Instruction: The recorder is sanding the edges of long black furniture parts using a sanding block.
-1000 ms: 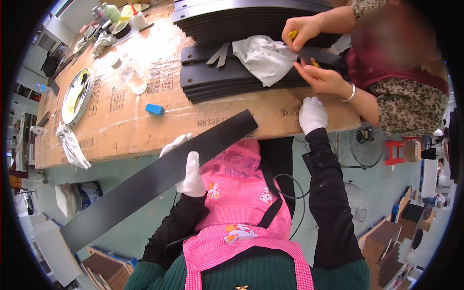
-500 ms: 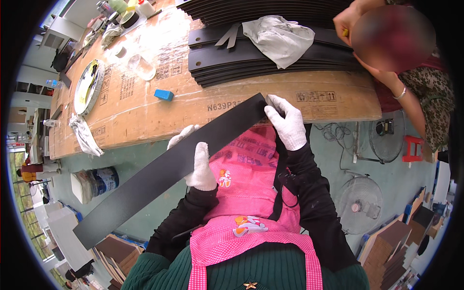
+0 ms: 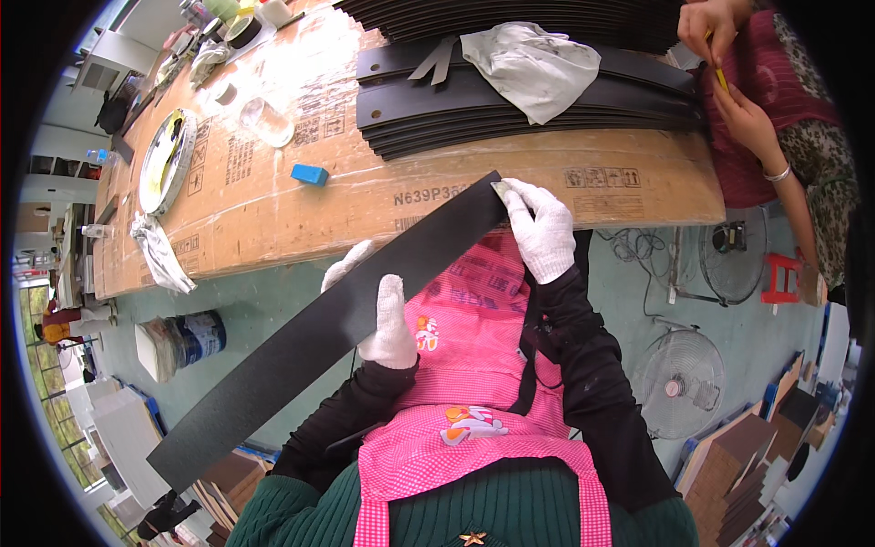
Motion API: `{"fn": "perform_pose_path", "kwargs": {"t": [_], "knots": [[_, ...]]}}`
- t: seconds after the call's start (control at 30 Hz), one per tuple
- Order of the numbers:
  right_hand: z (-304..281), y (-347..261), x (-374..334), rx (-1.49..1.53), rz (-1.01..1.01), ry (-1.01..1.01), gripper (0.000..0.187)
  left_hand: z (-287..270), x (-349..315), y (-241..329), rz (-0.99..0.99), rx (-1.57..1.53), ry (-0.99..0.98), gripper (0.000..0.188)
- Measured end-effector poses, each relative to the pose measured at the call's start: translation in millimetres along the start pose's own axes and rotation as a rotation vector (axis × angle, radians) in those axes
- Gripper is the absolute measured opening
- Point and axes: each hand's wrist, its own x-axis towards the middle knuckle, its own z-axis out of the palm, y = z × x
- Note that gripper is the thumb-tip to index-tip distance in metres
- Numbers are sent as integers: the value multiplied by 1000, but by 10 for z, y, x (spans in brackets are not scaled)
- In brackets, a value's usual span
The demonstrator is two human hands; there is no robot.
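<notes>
A long, flat black board (image 3: 319, 333) slants across my front, its far end over the table's near edge and its other end low at the left. My left hand (image 3: 387, 328), in a white glove, grips it around the middle, thumb on the near edge and fingers at the opposite edge. At the upper end my right hand (image 3: 540, 226), also gloved in white, pinches the corner with thumb and fingers. A blue block (image 3: 310, 175) lies on the cardboard-covered table (image 3: 346, 214) beyond the board.
Stacked black boards (image 3: 538, 118) carry a crumpled white cloth (image 3: 530, 71) and thin grey strips (image 3: 434, 60). A round tray (image 3: 169, 162) and a clear cup (image 3: 267, 123) stand at left. A co-worker's hands (image 3: 729, 77) hold a thin yellow tool at right. Fans (image 3: 679, 383) stand on the floor.
The board's lower end has shifted slightly down and right as the board tilts a little. The co-worker has leaned back to the right, and both their hands now show around the yellow tool.
</notes>
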Motion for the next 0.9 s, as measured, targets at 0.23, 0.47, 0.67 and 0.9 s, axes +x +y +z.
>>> {"fn": "perform_pose_path", "kwargs": {"t": [0.23, 0.47, 0.67, 0.9], "knots": [[64, -137, -94, -60, 53, -108, 27, -83, 41, -165, 40, -12, 14, 48], [6, -127, -98, -26, 3, -61, 28, -51, 39, -167, 61, -61, 2, 50], [-24, -200, -113, 8, 42, -130, 28, -55, 22, -200, 75, -83, 5, 50], [-18, -199, -114, 3, 65, -136, 28, -54, 6, -194, 50, -153, 7, 50]]}}
